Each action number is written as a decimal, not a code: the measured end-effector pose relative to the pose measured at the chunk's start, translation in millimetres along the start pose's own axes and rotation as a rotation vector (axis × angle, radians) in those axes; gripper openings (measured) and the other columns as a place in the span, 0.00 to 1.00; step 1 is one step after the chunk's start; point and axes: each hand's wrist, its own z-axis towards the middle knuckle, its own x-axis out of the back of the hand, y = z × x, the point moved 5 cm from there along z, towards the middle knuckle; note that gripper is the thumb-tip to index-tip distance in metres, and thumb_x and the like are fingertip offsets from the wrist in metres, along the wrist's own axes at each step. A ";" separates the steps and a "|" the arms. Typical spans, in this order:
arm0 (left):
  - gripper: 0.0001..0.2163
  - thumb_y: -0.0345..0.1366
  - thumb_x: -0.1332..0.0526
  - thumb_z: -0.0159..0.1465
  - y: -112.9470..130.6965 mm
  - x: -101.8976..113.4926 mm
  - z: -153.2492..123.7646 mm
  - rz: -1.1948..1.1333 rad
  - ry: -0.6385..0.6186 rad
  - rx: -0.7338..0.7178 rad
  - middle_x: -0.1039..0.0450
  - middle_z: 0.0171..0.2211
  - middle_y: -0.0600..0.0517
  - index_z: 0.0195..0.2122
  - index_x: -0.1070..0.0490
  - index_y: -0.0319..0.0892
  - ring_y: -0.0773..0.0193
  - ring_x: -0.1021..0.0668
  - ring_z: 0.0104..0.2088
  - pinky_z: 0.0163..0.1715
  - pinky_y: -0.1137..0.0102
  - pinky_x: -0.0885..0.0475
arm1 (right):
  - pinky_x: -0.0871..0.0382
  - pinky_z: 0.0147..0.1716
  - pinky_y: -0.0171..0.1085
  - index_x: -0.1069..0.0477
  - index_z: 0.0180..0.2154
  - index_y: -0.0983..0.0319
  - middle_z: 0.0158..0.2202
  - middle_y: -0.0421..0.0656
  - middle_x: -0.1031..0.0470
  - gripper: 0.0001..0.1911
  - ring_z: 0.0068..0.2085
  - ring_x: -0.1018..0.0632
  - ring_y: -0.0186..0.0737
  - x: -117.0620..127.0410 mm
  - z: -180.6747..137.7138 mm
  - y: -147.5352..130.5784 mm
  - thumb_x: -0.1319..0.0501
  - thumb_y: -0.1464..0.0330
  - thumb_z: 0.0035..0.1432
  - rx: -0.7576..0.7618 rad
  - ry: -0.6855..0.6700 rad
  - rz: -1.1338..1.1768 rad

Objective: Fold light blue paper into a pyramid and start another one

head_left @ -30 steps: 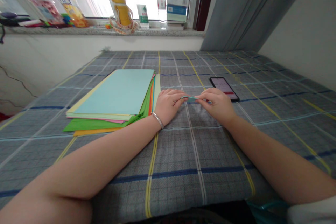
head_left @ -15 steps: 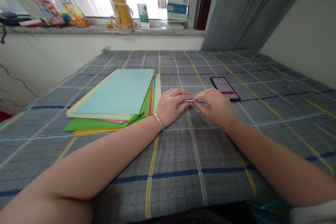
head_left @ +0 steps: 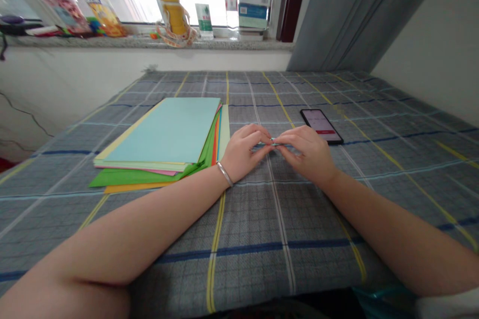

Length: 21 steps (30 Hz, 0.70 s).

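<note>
Just above the checked cloth, my left hand (head_left: 247,149) pinches one end of a small, thin piece of light blue paper (head_left: 274,143). My right hand (head_left: 309,153) pinches the same paper from the other side, its fingertips close to those of the left. Most of the paper is hidden by my fingers, so its shape is hard to tell. Left of my left hand lies a stack of coloured paper (head_left: 168,132), light blue on top, with green, orange, yellow and pink edges showing below. A silver bangle (head_left: 224,173) circles my left wrist.
A phone (head_left: 321,126) with a lit screen lies just beyond my right hand. Grey checked cloth (head_left: 247,224) covers the surface. Behind, a window sill (head_left: 138,44) carries bottles, a tube, a box and a yellow cup. A grey curtain (head_left: 337,15) hangs at the right.
My fingertips have shifted slightly on the paper, and less of it shows between them. Both hands stay in almost the same place; the stack and phone have not moved.
</note>
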 end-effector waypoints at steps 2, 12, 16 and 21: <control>0.04 0.36 0.38 0.65 0.9 0.3 -0.1 -0.002 0.001 0.004 0.25 0.38 0.50 0.35 0.27 0.42 0.64 0.24 0.42 0.45 0.65 0.28 | 0.31 0.45 0.42 0.25 0.38 0.54 0.38 0.41 0.20 0.06 0.41 0.23 0.41 0.8 0.5 0.2 0.41 0.67 0.63 -0.003 0.014 0.012; 0.05 0.33 0.40 0.66 1.8 1.6 2.3 -0.074 0.019 0.012 0.25 0.37 0.51 0.32 0.28 0.42 0.65 0.24 0.40 0.44 0.67 0.28 | 0.32 0.45 0.44 0.25 0.32 0.55 0.35 0.41 0.19 0.04 0.40 0.22 0.41 6.0 1.6 5.7 0.38 0.67 0.60 -0.012 0.120 0.089; 0.04 0.33 0.39 0.65 -2.9 3.8 3.0 -0.057 0.052 0.079 0.24 0.37 0.51 0.32 0.29 0.42 0.64 0.24 0.41 0.46 0.64 0.29 | 0.31 0.42 0.44 0.25 0.31 0.55 0.34 0.42 0.20 0.05 0.39 0.23 0.42 9.2 1.4 9.2 0.38 0.66 0.60 -0.076 0.157 0.098; 0.04 0.33 0.43 0.68 -4.5 3.7 2.0 -0.076 0.028 0.122 0.22 0.42 0.52 0.36 0.31 0.43 0.63 0.23 0.44 0.50 0.63 0.31 | 0.30 0.43 0.44 0.25 0.32 0.55 0.34 0.42 0.20 0.04 0.39 0.22 0.42 9.7 1.2 12.4 0.39 0.67 0.60 -0.108 0.178 0.112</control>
